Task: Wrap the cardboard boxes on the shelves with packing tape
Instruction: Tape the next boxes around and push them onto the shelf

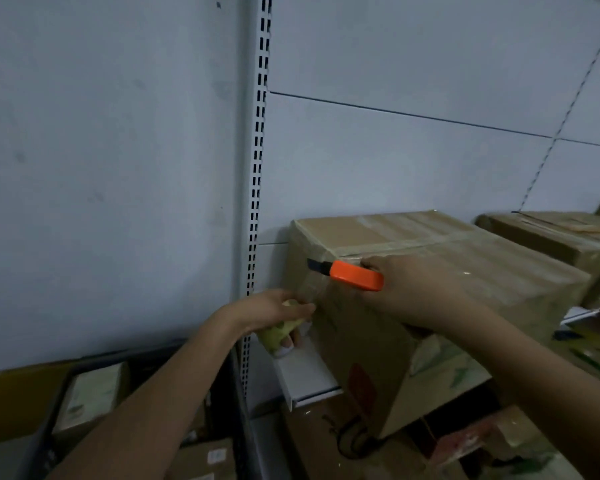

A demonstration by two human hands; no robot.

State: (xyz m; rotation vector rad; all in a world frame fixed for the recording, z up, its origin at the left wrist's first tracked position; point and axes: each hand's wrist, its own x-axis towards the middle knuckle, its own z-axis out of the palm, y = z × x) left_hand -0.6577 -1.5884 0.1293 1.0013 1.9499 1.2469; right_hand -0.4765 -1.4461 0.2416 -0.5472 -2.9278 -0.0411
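Observation:
A large cardboard box (465, 258) wrapped in clear tape stands on a white shelf (302, 372), its near corner jutting over the edge. My left hand (274, 310) grips a yellowish roll of packing tape (281, 332) at the box's left side. A clear strip of tape (310, 285) runs from the roll up onto the box. My right hand (413, 289) holds an orange utility knife (355, 274) against the box's front upper edge. Its dark blade points left, just above the strip.
A second cardboard box (551, 237) sits to the right on the same shelf. A slotted white upright (257, 168) runs up the back wall left of the box. Below lie more boxes (90, 396) and a dark cable (350, 438) on cardboard.

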